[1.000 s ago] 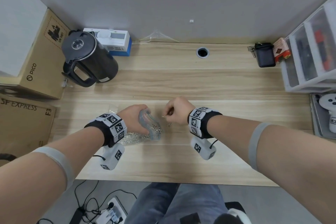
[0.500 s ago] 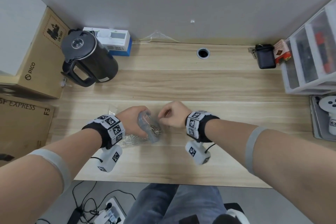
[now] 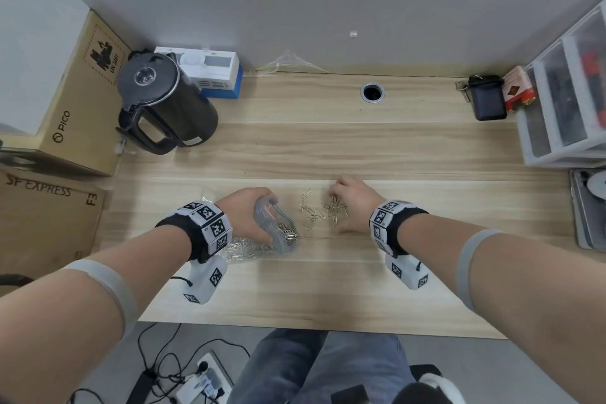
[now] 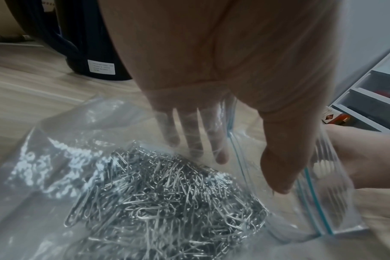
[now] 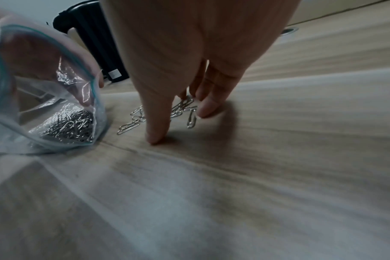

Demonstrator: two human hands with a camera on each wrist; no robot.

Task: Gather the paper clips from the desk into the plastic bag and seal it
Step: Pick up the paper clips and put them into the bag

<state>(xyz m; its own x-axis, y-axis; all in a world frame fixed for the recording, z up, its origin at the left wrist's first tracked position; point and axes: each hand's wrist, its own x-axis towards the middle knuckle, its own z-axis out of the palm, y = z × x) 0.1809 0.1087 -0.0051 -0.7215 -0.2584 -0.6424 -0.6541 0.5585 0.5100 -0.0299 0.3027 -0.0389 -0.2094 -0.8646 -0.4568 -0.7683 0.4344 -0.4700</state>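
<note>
Gathering continues: left hand (image 3: 244, 213) grips the plastic bag (image 3: 277, 233) mouth open; right hand (image 3: 352, 203), fingers extended, rakes loose paper clips (image 3: 323, 211) on the surface (image 3: 328, 289); next, pinch them up.

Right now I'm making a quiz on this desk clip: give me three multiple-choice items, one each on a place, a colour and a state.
1. Where are the loose paper clips?
A. on the desk between the hands
B. beside the kettle
C. on the floor

2. What colour is the strip on the bag?
A. red
B. blue-green
C. yellow

3. The bag's mouth is:
A. sealed
B. knotted
C. held open

A: they lie between the left hand and the right hand.
B: right wrist view shows it.
C: the left hand spreads it.
</note>
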